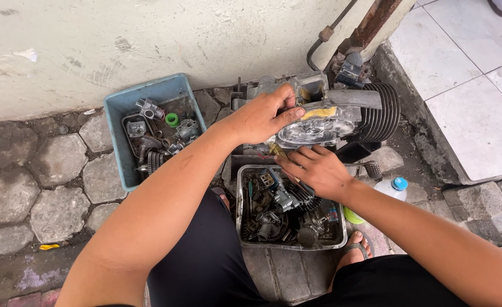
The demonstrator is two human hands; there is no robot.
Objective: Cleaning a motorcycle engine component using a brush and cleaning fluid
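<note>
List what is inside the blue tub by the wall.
The blue tub holds greasy metal engine parts: a carburettor-like piece, a finned part and a green ring. The left forearm covers its near right corner.

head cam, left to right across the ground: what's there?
Blue plastic bin of parts → left hand on the engine block → engine block with its black cooling fins → white plastic bottle with blue cap → pale floor tiles. Metal tray and right hand left out: they overlap the engine's span.
</note>
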